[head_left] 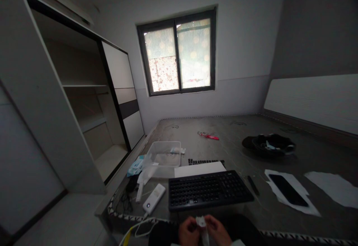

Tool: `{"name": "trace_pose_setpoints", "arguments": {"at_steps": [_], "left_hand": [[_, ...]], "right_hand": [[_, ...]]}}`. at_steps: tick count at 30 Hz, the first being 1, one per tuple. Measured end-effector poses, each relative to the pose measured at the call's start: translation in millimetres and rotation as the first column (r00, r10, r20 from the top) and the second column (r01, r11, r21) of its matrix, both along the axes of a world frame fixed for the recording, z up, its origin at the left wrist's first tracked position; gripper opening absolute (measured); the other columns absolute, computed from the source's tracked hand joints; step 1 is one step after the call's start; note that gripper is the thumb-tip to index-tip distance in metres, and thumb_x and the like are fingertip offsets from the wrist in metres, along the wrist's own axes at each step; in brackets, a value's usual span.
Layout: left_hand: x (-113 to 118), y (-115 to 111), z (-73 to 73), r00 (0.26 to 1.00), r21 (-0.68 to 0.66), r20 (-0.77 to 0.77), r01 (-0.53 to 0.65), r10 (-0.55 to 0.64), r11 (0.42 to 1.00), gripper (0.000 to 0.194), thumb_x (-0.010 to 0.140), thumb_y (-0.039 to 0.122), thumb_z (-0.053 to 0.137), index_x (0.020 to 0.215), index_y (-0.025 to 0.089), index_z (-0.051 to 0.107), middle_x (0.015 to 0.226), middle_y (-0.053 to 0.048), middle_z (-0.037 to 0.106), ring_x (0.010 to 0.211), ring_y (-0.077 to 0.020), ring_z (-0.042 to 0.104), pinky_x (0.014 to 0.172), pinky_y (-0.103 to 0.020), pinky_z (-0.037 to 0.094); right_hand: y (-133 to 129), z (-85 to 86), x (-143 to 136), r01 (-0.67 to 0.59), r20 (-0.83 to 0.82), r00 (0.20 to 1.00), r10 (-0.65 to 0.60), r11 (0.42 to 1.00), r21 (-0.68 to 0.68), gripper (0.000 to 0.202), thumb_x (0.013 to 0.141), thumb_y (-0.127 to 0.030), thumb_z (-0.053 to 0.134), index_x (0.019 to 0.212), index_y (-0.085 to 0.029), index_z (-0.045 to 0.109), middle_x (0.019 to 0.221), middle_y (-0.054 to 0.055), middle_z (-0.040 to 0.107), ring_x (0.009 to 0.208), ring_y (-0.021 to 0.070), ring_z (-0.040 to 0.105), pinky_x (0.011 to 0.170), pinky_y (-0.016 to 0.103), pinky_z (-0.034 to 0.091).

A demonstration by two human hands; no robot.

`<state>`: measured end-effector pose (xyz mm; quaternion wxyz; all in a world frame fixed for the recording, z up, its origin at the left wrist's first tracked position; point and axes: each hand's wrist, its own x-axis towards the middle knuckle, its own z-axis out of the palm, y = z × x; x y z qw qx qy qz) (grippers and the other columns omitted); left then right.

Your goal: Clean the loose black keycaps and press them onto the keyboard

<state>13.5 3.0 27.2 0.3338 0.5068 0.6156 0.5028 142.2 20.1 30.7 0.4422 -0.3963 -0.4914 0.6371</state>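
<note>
the fingers of the left hand [189, 232] and right hand [216, 232] pinch a small white piece [200, 222] between them, low in view at the edge of the bed [232, 128]. just beyond lies the black keyboard [209, 189], with a white sheet [200, 169] behind it and a row of dark keys [205, 161] past that. left of the keyboard are a white device [154, 199] with a cable and a clear bin [163, 158]; right of it, a dark pen-like stick [253, 185], then a phone [288, 190] on white paper [313, 208]. farther back sit a black cap [268, 144] and a red packet [209, 136]
</note>
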Motion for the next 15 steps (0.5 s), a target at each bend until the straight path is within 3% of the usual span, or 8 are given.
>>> {"name": "trace_pose_setpoints", "arguments": {"at_steps": [5,9,15], "left_hand": [[1.7,-2.6,7.0,0.997,-0.076,0.066,0.051,-0.046,0.996,0.007,0.052,0.018,0.060,0.053,0.014,0.066,0.048,0.002,0.059,0.050,-0.0119,0.049,0.049,-0.019,0.039],[3.2,-2.2,2.9,0.983,-0.085,0.132,0.138,-0.127,0.987,0.010,0.053,0.018,0.059,0.054,0.013,0.067,0.049,0.001,0.060,0.049,-0.0119,0.051,0.048,-0.019,0.038],[3.2,-2.2,0.1,0.997,-0.068,0.072,0.035,-0.030,0.997,0.024,0.059,0.037,0.059,0.062,0.015,0.070,0.058,-0.001,0.067,0.059,-0.0170,0.060,0.055,-0.020,0.045]], "right_hand": [[-1.4,3.7,-4.1,0.087,-0.009,0.996,-0.088,0.994,-0.063,0.039,0.045,-0.053,0.068,0.053,-0.018,0.053,0.052,-0.003,0.052,0.056,0.0139,0.052,0.057,0.023,0.041],[-0.9,2.0,-3.3,0.108,-0.002,0.994,-0.109,0.990,-0.092,0.041,0.048,-0.056,0.065,0.050,-0.018,0.051,0.047,-0.004,0.049,0.051,0.0118,0.048,0.051,0.021,0.038],[2.3,-5.5,-1.5,0.121,-0.005,0.992,-0.122,0.986,-0.117,0.048,0.052,-0.064,0.058,0.061,-0.017,0.061,0.060,0.001,0.061,0.065,0.0176,0.057,0.064,0.025,0.043]]}}
